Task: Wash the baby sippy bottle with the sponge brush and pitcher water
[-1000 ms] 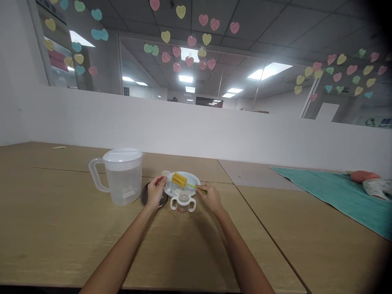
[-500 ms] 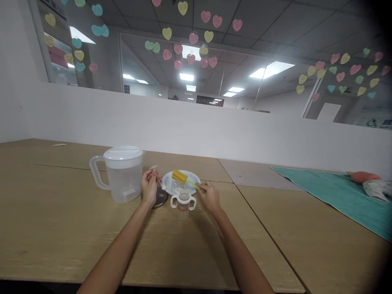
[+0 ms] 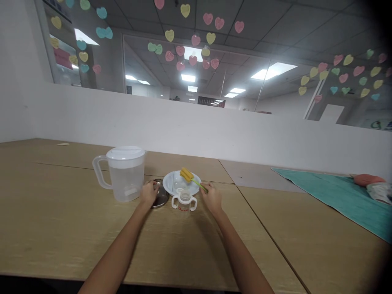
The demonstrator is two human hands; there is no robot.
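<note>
My right hand (image 3: pixel 212 197) is closed round the green handle of a sponge bottle brush (image 3: pixel 186 174). Its yellow sponge head is held up over the white plate (image 3: pixel 196 188). My left hand (image 3: pixel 149 194) is at the round metal dish (image 3: pixel 161 198), fingers bent inward over its left side; what they hold, if anything, is hidden. Between my hands, a clear baby bottle (image 3: pixel 184 204) with two white handles and red lettering stands upright and uncapped, in front of the plate. Something clear lies on the plate, too indistinct to name.
Left of my left hand stands a lidded clear plastic pitcher (image 3: pixel 127 177). On the right a teal cloth (image 3: pixel 330 194) bears a reddish item (image 3: pixel 369 179) and a whitish one. A small flat piece (image 3: pixel 63 144) lies far left. A white wall (image 3: pixel 183 130) closes off the table's back.
My left hand has lowered to the metal dish; the small pale piece with a thin tube that it held no longer shows. The brush head has shifted slightly right and up.
</note>
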